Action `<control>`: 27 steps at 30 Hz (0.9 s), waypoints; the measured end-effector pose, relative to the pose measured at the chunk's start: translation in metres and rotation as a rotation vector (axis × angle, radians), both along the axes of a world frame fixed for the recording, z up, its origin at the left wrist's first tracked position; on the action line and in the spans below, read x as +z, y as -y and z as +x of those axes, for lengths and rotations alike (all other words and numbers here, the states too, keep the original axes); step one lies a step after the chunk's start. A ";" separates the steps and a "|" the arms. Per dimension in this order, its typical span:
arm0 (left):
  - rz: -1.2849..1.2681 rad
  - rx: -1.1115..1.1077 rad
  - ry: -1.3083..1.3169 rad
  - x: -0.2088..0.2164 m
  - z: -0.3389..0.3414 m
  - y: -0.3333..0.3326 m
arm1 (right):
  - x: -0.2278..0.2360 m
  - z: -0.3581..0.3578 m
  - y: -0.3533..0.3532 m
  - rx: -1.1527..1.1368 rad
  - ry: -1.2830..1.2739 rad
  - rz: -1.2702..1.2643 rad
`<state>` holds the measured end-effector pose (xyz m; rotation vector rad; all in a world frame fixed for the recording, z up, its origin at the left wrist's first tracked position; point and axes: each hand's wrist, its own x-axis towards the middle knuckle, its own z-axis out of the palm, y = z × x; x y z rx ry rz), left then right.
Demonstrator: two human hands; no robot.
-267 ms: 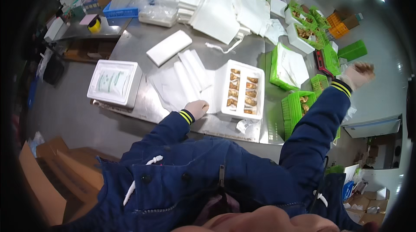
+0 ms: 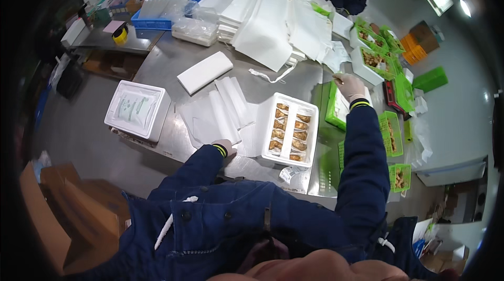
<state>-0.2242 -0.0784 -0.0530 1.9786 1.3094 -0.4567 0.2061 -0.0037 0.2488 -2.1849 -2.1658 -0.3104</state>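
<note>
Right of centre, my right hand point(image 2: 350, 86) curls over a green crate point(image 2: 332, 111), whether gripping anything I cannot tell; left of centre, my left hand point(image 2: 227, 146), its grip unclear, meets white sheets point(image 2: 206, 124); mid-frame sits a foam box point(image 2: 281, 162) of brown produce point(image 2: 279, 124)

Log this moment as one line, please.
Left grip: at thin white sheets | right grip: by green plastic basket | between: white rectangular foam box, brown lumpy pieces in two columns

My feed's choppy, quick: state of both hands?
Left hand: at the white sheets, fingers bent; grip cannot be told.
Right hand: by the green basket, fingers bent; cannot tell if holding anything.
</note>
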 end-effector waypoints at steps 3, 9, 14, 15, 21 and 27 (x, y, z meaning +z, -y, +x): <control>-0.131 -0.045 -0.160 -0.017 0.001 -0.001 | -0.035 -0.001 -0.045 -0.132 -0.208 -0.071; -0.144 0.267 -0.188 -0.010 -0.002 0.015 | -0.126 0.020 -0.170 -0.042 -0.411 -0.029; -0.062 0.336 -0.211 0.001 0.017 0.020 | -0.187 0.064 -0.256 -0.121 -0.627 0.091; -0.064 0.381 -0.232 -0.002 0.019 0.027 | -0.185 0.051 -0.267 -0.127 -0.571 0.101; -0.080 0.436 -0.266 -0.010 0.024 0.034 | -0.200 0.039 -0.322 -0.194 -0.490 0.153; -0.095 0.428 -0.275 -0.005 0.024 0.032 | -0.222 0.050 -0.350 -0.191 -0.510 0.007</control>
